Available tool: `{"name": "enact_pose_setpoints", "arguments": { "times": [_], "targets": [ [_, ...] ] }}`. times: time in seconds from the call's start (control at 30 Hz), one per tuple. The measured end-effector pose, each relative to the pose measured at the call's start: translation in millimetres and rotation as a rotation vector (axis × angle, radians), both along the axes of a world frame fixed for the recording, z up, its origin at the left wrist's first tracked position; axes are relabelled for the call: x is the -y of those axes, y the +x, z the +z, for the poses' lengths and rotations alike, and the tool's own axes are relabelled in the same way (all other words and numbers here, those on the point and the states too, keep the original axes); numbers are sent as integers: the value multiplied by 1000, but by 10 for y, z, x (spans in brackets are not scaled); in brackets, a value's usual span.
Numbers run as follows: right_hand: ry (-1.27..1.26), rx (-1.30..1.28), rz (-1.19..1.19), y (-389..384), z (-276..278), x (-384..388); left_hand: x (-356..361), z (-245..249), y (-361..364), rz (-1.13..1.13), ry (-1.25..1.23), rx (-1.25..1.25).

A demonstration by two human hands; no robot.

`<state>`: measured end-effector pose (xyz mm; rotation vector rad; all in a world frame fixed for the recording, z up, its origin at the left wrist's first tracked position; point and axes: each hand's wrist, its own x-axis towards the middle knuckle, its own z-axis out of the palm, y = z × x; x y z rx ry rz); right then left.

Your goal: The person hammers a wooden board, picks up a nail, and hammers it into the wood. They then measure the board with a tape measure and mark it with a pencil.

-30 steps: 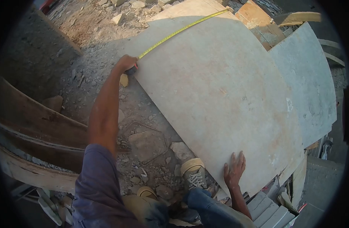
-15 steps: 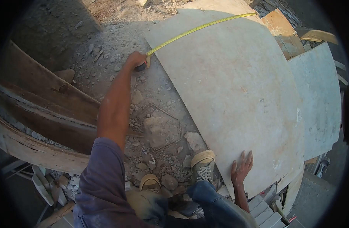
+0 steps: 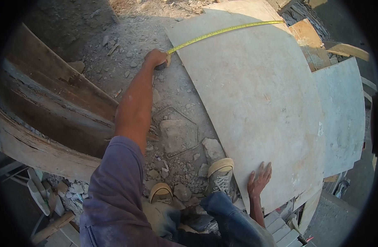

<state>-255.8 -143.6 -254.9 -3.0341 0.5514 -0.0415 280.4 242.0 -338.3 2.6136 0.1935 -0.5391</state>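
Observation:
My left hand [image 3: 156, 58] is closed around a tape measure [image 3: 161, 66], just off the left edge of a large pale board [image 3: 255, 103]. The yellow tape blade [image 3: 224, 30] runs out from it across the far part of the board and ends near the board's right edge. Nothing is seen holding that far end. My right hand [image 3: 259, 180] lies flat on the near part of the board with its fingers spread. The tape's case is mostly hidden by my left hand.
A second pale sheet [image 3: 341, 115] lies to the right, beside a brown board piece [image 3: 308, 43]. Curved wooden planks [image 3: 61, 103] stand at the left. Rubble and a stone block [image 3: 213, 149] cover the ground by my shoes [image 3: 220, 177].
The view has shifted slightly, so most of the scene sits a little lower in it. My left hand keeps hold of the tape measure, and my right hand stays flat on the board.

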Motion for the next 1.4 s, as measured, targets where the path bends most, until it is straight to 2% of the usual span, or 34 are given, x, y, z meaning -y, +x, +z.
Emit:
{"name": "enact_pose_setpoints", "arguments": {
  "times": [0.1, 0.17, 0.23, 0.57, 0.67, 0.73, 0.87, 0.97, 1.07, 1.13, 1.27, 1.37, 1.4],
  "targets": [
    [0, 26, -16, -3, -21, -25, 10, 10, 12, 6, 17, 31],
    [13, 49, -35, -1, -16, -50, 7, 76, -14, 13, -14, -36],
    [22, 78, -43, 12, -24, -45, -38, -169, 90, 25, 17, 11],
    [23, 110, -19, -26, -51, -14, 1, -55, -8, 55, 18, 64],
    [43, 103, -31, -42, -56, -4, -71, -220, 83, -6, 14, 19],
    [56, 102, -43, -49, -56, -4, -120, -395, 157, -1, 27, 110],
    [69, 95, -45, -49, -17, -2, -163, -392, 204, -62, 0, 61],
    [83, 93, -49, -46, -3, -9, -216, -317, 185, -160, -41, 82],
    [78, 107, -46, -44, -14, -1, -331, -619, 336, -202, -69, 55],
    [70, 116, -43, -49, -20, 2, -364, -704, 367, -337, -12, 112],
    [71, 116, -45, -52, -6, -1, -269, -435, 207, -438, 71, 161],
    [70, 109, -47, -51, 8, 5, -231, -340, 159, -413, 96, 164],
    [70, 102, -44, -56, 9, 7, -231, -328, 154, -351, 36, 124]
  ]
}}
